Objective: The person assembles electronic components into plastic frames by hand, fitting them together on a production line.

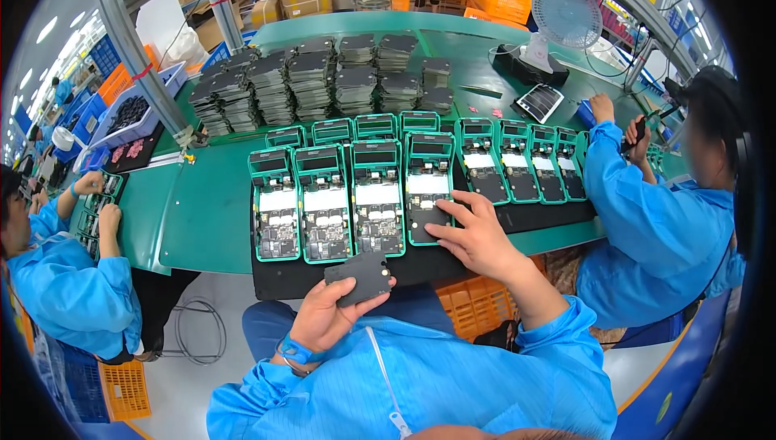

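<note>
My left hand grips a dark grey flat plate with a pale round spot, held in front of the work mat's near edge. My right hand has its fingers spread, with fingertips touching a similar dark plate that lies in the lower part of a green-framed device housing. To its left stand three more housings, the nearest a green-framed housing, with white parts and circuit boards exposed. Further right, several green-framed housings have dark plates over their lower parts.
Behind the housings, tall stacks of dark plates stand on the green table. A black mat lies under the front row. Co-workers in blue sit at the left and right. A fan stands at the back right.
</note>
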Tool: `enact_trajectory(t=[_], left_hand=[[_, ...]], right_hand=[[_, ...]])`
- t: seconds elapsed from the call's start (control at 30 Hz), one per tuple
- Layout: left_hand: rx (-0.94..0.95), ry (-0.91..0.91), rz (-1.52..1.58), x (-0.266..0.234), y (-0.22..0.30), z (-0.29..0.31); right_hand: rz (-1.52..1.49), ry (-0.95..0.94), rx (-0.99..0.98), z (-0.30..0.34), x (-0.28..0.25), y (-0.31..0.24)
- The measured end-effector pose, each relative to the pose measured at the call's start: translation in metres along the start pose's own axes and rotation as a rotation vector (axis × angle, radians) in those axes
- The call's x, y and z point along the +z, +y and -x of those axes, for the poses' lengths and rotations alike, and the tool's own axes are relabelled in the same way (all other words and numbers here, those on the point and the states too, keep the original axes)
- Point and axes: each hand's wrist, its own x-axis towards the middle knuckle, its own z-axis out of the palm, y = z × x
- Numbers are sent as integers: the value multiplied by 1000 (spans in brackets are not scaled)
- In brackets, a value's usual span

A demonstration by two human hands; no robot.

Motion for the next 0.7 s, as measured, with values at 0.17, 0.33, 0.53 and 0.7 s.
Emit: enact_trajectory(t=[0.17, 0.33, 0.53, 0.7], left_hand=[[-54, 11, -15, 1, -4, -1], [-74, 43, -44, 7, -13, 1], [-25, -5, 16, -1, -6, 11], [7, 30, 90, -8, -5, 26]], right_hand=[[20, 84, -10, -4, -3, -20], [-331, -16, -170, -2, 5, -61], [-275, 13, -133, -17, 10, -53], [-86, 43, -77, -33, 23, -38]])
